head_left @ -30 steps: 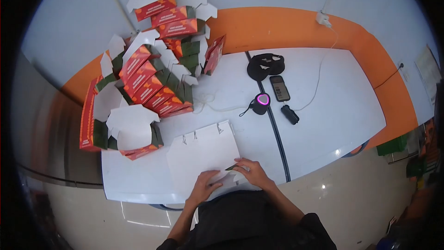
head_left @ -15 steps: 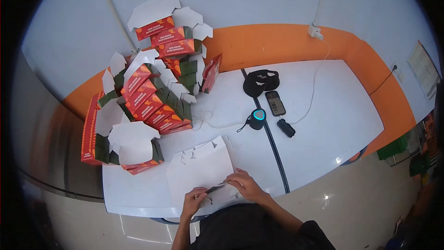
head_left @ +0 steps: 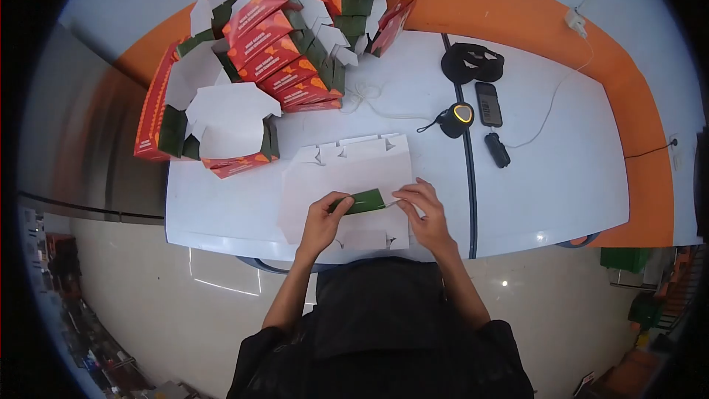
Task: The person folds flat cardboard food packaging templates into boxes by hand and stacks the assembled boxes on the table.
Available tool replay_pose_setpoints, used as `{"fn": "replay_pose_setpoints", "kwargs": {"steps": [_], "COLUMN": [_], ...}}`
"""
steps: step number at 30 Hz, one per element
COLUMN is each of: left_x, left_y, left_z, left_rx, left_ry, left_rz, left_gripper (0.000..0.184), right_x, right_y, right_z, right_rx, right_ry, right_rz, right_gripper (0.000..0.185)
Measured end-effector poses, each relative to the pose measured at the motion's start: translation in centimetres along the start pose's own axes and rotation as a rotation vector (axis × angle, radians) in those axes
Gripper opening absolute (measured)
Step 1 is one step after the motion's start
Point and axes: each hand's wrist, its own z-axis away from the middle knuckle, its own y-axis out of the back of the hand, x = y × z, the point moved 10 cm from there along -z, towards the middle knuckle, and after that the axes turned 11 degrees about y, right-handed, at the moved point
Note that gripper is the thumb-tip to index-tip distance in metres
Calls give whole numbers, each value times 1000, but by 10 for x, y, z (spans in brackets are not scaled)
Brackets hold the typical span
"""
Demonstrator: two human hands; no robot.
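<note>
A flat cardboard box blank (head_left: 325, 177), white side up with cut slots along its far edge, lies on the table in front of me. Its green side panel (head_left: 367, 200) is raised above the white face. My left hand (head_left: 325, 218) pinches the panel's left end between thumb and fingers. At the panel's right end, my right hand (head_left: 424, 216) has thumb and fingertips closed on a small flap, its other fingers loosely bent. Part of the near edge lies beneath my hands and forearms.
Folded red and green boxes (head_left: 266, 55) are piled at the back left, with an open box (head_left: 225, 125) nearest the blank. Right of centre are a small round speaker (head_left: 456, 120), a phone (head_left: 489, 104), a black power bank (head_left: 497, 150) with a cable, and a black cap (head_left: 473, 63).
The view has tilted down and shifted. The panel between my hands has turned so its green face shows, and my right hand has shifted at its end. The speaker's light went from blue to yellow.
</note>
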Motion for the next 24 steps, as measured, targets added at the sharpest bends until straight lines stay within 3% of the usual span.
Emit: {"fn": "replay_pose_setpoints", "kwargs": {"steps": [5, 8, 10, 13, 16, 19, 21, 22, 24], "left_x": [6, 4, -5, 10, 29, 41, 93, 114, 81], "left_y": [-27, -27, -30, -39, -38, -32, -13, -7, -11], "left_z": [5, 2, 0, 2, 4, 6, 43, 67, 92], "left_rx": [-102, -61, -78, -115, -181, -111, 160, 296, -156], "left_ry": [23, 57, 86, -81, -134, -182, -453, -592, -429], "left_rz": [-55, -56, -24, -34, -266, -313, -407, -448, -218], "left_gripper": [23, 23, 23, 22, 22, 18, 13, 12, 8], "right_x": [-26, 5, 9, -2, -4, 9, 27, 32, 38], "right_y": [-35, -17, -19, -32, -43, -50, -55, -48, -33], "right_z": [-12, 1, -3, -8, -3, 4, 15, 14, 16], "right_rx": [-67, 211, 111, -60, -189, -307, -375, -300, -158], "right_ry": [159, 54, 35, 78, 106, 57, -56, -142, -306], "right_rz": [153, 71, 77, 63, 55, 68, 36, -8, -96], "right_gripper": [20, 18, 18, 18, 20, 20, 20, 20, 19]}}
